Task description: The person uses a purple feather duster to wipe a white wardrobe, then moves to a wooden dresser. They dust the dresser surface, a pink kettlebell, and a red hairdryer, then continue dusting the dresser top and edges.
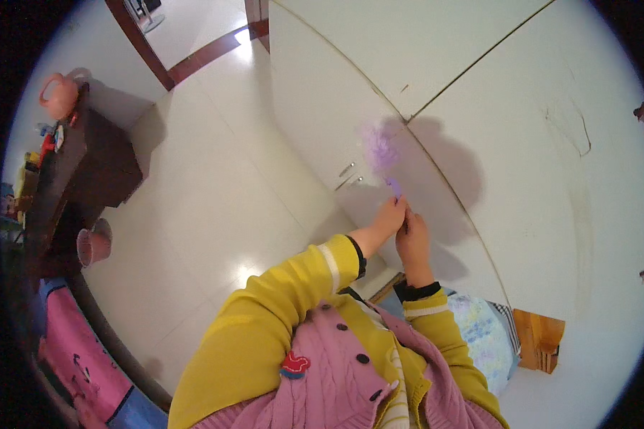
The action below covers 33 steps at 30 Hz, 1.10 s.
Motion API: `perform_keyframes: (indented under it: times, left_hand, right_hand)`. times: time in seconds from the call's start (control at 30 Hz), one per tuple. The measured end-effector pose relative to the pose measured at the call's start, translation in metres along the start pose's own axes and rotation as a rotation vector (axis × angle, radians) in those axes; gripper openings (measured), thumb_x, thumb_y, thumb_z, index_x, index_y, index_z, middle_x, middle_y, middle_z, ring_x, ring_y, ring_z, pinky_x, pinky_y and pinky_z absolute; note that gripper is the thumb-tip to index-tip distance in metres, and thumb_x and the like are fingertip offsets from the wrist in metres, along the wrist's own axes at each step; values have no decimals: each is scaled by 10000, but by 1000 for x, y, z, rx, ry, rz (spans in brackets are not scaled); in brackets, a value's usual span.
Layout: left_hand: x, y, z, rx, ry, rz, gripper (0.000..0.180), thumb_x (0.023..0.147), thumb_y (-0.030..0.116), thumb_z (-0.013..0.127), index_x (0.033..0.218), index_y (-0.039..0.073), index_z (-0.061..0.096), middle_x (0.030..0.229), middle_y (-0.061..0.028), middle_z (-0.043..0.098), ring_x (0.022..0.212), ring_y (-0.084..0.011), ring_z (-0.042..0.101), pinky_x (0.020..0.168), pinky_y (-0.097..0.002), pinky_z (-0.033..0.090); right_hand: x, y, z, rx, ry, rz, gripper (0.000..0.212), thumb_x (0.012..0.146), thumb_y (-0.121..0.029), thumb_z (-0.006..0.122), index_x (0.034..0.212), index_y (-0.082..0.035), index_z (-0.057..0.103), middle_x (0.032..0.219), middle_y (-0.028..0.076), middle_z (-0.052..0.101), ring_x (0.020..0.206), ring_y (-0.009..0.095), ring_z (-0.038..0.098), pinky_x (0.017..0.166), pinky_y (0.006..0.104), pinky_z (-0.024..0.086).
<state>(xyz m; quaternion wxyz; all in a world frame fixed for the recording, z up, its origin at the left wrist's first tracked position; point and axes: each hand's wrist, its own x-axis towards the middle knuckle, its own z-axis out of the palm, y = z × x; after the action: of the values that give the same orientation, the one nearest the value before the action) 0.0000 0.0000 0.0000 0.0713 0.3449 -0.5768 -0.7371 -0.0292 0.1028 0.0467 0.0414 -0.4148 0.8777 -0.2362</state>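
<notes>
A purple fluffy duster (381, 149) is held up in front of a white cabinet door (308, 121). Its head looks blurred at the edges, and a short piece of purple handle shows below it. My left hand (388, 220) is closed around the handle. Just beside and slightly below, my right hand (414, 239) is closed too, at the handle's lower end, which the fingers hide. The two hands touch each other. Whether the duster's head touches the door or hangs just off it, I cannot tell.
Two metal handles (348, 170) are on the cabinet front. A dark brown cabinet (104, 161) with a pink watering can (61, 96) stands left, near a pink bin (95, 244). A pink and blue bed cover (86, 350) lies lower left. Patterned bedding (483, 332) is lower right.
</notes>
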Motion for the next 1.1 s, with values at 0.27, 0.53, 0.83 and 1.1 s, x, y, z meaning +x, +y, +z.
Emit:
perform_keyframes:
  times: [0.27,0.53,0.83,1.1]
  left_hand:
    - [47,-7,-17,-195,75,-146,353,1005,311,451,1015,-1,615,860,-183,660,784,-338,636,707,-429,492]
    - [53,17,-18,-31,172,68,312,1011,275,491,922,-10,582,796,-101,635,710,-196,591,639,-346,470]
    - [57,62,-40,192,280,98,321,997,299,482,961,-5,576,845,-217,647,774,-382,619,694,-438,479]
    - [74,76,-89,170,160,183,345,986,323,469,977,-10,560,918,-287,645,869,-473,615,751,-516,478]
  right_hand:
    - [28,-9,12,169,-66,104,605,885,-27,520,1465,-187,451,909,172,609,848,353,597,739,449,489]
    - [56,3,15,287,102,-58,593,888,-32,509,1469,-126,445,972,171,634,875,351,600,760,439,488]
    - [89,-9,37,340,116,-53,504,931,-99,494,1435,-87,481,1023,199,649,929,373,604,802,428,492]
    - [117,-57,52,247,119,108,533,889,-25,528,1418,-81,496,1010,216,650,900,378,606,792,425,490]
